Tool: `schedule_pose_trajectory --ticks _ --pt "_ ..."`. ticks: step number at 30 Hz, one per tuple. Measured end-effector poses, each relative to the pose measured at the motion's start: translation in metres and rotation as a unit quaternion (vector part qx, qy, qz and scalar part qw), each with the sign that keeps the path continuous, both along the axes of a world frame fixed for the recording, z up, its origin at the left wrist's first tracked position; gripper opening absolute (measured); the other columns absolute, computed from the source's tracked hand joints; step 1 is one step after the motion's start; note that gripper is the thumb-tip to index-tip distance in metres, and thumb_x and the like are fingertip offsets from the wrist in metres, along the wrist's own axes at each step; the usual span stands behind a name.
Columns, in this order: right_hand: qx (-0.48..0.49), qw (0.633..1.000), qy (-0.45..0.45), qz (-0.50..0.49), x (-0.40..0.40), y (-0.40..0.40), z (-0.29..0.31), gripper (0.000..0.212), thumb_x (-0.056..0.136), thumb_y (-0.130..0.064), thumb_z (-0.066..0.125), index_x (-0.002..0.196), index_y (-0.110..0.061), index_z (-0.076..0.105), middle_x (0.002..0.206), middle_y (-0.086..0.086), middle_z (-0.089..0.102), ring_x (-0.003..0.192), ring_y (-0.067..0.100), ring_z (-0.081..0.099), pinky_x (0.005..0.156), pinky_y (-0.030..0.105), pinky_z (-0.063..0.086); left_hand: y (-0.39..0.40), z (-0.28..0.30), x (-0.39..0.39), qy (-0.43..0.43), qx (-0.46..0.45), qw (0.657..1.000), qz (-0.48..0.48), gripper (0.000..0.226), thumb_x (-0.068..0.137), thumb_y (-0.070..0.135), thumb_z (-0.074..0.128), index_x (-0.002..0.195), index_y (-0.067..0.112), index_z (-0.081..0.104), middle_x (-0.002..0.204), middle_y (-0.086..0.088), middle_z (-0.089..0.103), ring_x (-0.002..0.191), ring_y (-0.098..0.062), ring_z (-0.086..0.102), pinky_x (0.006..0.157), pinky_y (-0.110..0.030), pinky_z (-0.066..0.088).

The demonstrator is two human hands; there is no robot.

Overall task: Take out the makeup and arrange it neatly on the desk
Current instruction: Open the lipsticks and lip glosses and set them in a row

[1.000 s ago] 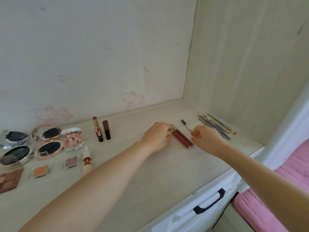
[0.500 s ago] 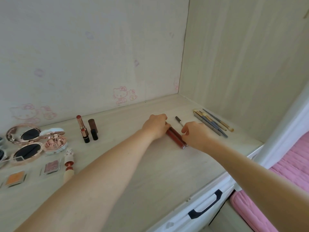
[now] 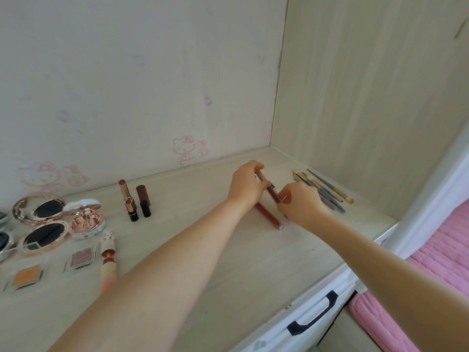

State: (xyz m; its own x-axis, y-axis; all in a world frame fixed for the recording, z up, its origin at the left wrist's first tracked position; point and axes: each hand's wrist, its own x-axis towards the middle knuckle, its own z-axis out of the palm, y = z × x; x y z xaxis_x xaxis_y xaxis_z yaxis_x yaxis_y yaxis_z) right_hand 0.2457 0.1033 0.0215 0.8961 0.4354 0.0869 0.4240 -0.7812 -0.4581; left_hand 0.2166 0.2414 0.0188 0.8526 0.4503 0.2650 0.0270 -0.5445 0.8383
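Up off the counter [image 3: 228, 250] now: one lip tube [image 3: 266, 185], lifted by left hand [image 3: 245, 186], right hand [image 3: 295, 203] pinching its near end; second tube [image 3: 269, 215] left lying, awaiting alignment.

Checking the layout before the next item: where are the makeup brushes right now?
In the head view, the makeup brushes lie in a row at the desk's far right, near the side wall, just beyond the right hand.
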Motion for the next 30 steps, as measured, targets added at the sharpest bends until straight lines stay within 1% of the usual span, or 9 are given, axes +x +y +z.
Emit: schedule_pose_trajectory --ticks 3,5,7,10,14,16,18,25,30 --pt "0.068 0.998 0.004 0.005 -0.008 -0.005 0.011 0.019 0.084 -0.013 0.062 0.103 -0.015 0.066 0.081 0.001 0.067 0.069 0.013 0.060 0.051 0.016 0.039 -0.004 0.013 -0.006 -0.038 -0.086 0.995 0.015 0.056 0.076 0.007 0.075 0.125 0.020 0.052 0.116 -0.001 0.059 0.087 -0.017 0.065 0.078 -0.024 0.047" --pt "0.108 0.994 -0.006 0.002 -0.016 -0.006 0.017 0.018 0.085 -0.012 0.063 0.102 -0.016 0.065 0.083 0.001 0.068 0.065 0.010 0.058 0.049 0.015 0.036 -0.006 0.022 -0.013 -0.056 -0.142 0.987 0.048 0.065 0.073 0.010 0.078 0.129 0.023 0.048 0.114 0.004 0.059 0.088 -0.014 0.065 0.076 -0.020 0.043" --pt "0.163 0.987 -0.003 0.001 -0.026 -0.004 0.023 0.017 0.086 -0.011 0.063 0.102 -0.015 0.066 0.086 0.001 0.069 0.067 0.014 0.064 0.052 0.018 0.043 -0.005 0.030 -0.021 -0.065 -0.235 0.968 0.063 0.066 0.072 0.011 0.080 0.129 0.021 0.048 0.111 0.003 0.063 0.095 -0.014 0.064 0.083 -0.023 0.048" --pt "0.274 0.961 0.043 -0.008 -0.044 -0.001 0.030 0.016 0.085 -0.012 0.067 0.101 -0.012 0.067 0.086 -0.001 0.070 0.066 0.015 0.071 0.068 0.031 0.058 -0.006 0.040 -0.043 -0.082 -0.388 0.917 0.033 0.048 0.074 0.007 0.079 0.117 0.009 0.057 0.094 -0.006 0.070 0.079 -0.014 0.069 0.084 -0.028 0.056" --pt "0.400 0.904 0.148 -0.025 -0.075 0.006 0.034 0.015 0.079 -0.012 0.076 0.089 -0.013 0.064 0.077 0.004 0.074 0.067 0.015 0.073 0.065 0.032 0.060 -0.005 0.036 -0.083 -0.068 -0.409 0.910 -0.003 0.018 0.079 0.006 0.076 0.096 0.005 0.072 0.088 -0.012 0.073 0.075 -0.019 0.065 0.083 -0.031 0.057" --pt "0.427 0.887 0.175 -0.018 -0.092 0.011 0.035 0.016 0.078 -0.010 0.077 0.088 -0.010 0.064 0.076 0.007 0.074 0.067 0.017 0.073 0.056 0.024 0.056 -0.001 0.035 -0.104 -0.072 -0.427 0.901 -0.011 0.014 0.080 0.005 0.074 0.094 0.006 0.072 0.093 -0.015 0.073 0.077 -0.020 0.067 0.077 -0.028 0.058" --pt "0.443 0.876 0.188 -0.007 -0.108 0.018 0.034 0.016 0.079 -0.008 0.076 0.089 -0.008 0.063 0.076 0.009 0.074 0.069 0.018 0.073 0.060 0.025 0.057 0.005 0.037 -0.123 -0.078 -0.433 0.898 -0.009 0.015 0.080 0.006 0.074 0.095 0.007 0.071 0.097 -0.014 0.073 0.081 -0.021 0.069 0.077 -0.028 0.057" --pt "0.439 0.863 0.244 0.051 -0.162 0.048 0.027 0.007 0.085 -0.005 0.069 0.091 -0.006 0.065 0.079 0.010 0.073 0.074 0.019 0.073 0.065 0.027 0.059 0.031 0.041 -0.187 -0.106 -0.403 0.909 0.000 0.015 0.083 0.010 0.072 0.098 0.011 0.071 0.095 -0.006 0.074 0.083 -0.016 0.072 0.071 -0.026 0.057" --pt "0.377 0.881 0.260 0.119 -0.197 0.075 0.020 0.003 0.086 -0.008 0.067 0.089 -0.008 0.068 0.079 0.006 0.074 0.076 0.014 0.073 0.066 0.023 0.059 0.055 0.038 -0.237 -0.115 -0.334 0.935 0.026 0.014 0.086 0.008 0.069 0.099 0.014 0.070 0.099 -0.009 0.073 0.088 -0.016 0.070 0.073 -0.030 0.059"
